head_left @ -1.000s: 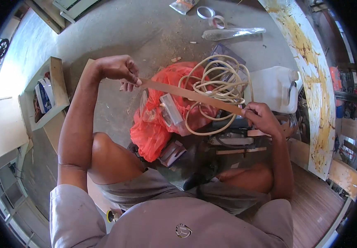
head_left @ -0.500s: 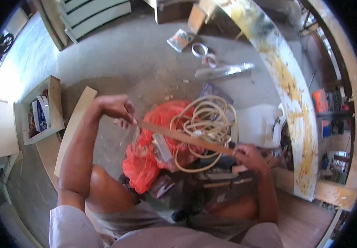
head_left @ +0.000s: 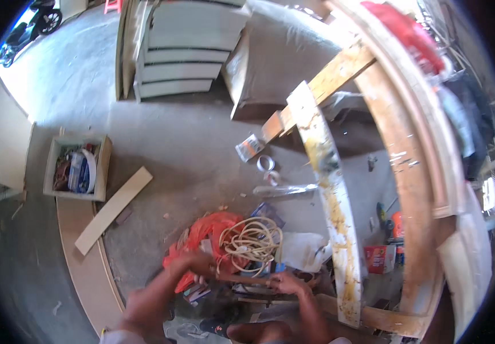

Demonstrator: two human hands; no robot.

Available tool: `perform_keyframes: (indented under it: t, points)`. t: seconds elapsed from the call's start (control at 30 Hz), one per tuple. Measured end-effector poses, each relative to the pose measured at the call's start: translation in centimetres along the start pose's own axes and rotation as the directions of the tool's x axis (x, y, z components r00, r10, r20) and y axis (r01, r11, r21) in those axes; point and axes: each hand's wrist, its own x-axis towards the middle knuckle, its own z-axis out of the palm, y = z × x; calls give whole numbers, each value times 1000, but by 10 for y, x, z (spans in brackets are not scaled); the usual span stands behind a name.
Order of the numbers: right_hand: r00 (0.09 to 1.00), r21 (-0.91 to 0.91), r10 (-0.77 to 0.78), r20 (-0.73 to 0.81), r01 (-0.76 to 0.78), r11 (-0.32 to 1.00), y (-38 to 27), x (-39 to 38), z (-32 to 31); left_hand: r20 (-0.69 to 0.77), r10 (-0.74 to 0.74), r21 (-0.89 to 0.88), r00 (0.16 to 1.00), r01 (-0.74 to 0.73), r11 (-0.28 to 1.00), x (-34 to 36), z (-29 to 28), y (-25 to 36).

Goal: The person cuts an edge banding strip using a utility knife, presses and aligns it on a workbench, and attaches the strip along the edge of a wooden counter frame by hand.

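Observation:
A thin brown strip [head_left: 244, 279] is stretched between my two hands, low over a pile of things on the floor. My left hand [head_left: 200, 266] is closed on its left end, and my right hand [head_left: 288, 282] grips the other end. Just beyond the strip lie a red plastic bag [head_left: 216, 222] and a loose coil of cream hose or cable [head_left: 253, 243]. Right of the coil rests a white plastic container [head_left: 300, 250]. Small boxes and tools under my hands are partly hidden.
A long stained white board [head_left: 334, 212] stands close on my right, joined to a wooden frame [head_left: 411, 229]. Tape rolls [head_left: 265, 163] and a clear plastic packet [head_left: 284, 190] lie ahead. Leftward are a pale plank [head_left: 114, 211] and a box of odds and ends [head_left: 104, 169].
The view has lifted and now takes in more of the room ahead. My hands appear lower and closer together, and the strip between them is now nearly level and looks shorter.

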Motion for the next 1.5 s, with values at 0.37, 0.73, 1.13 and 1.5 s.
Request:
perform_keyframes:
  t: [0.37, 0.73, 1.13, 1.5]
  points:
    - [588, -15, 163, -792, -285, 958, -14, -124, 101, -92, 79, -327, 993, -105, 939, -73, 202, 109]
    - [898, 789, 356, -260, 410, -457, -191, -293, 131, 131, 90, -335, 987, -41, 941, -171, 223, 251]
    - [584, 929, 740, -333, 336, 152, -232, -436, 296, 686, 377, 656, 622, -753, 50, -169, 288, 296]
    - [225, 805, 861, -457, 516, 292, -251, -490, 420, 995, -48, -89, -85, -991, -96, -202, 455, 369]
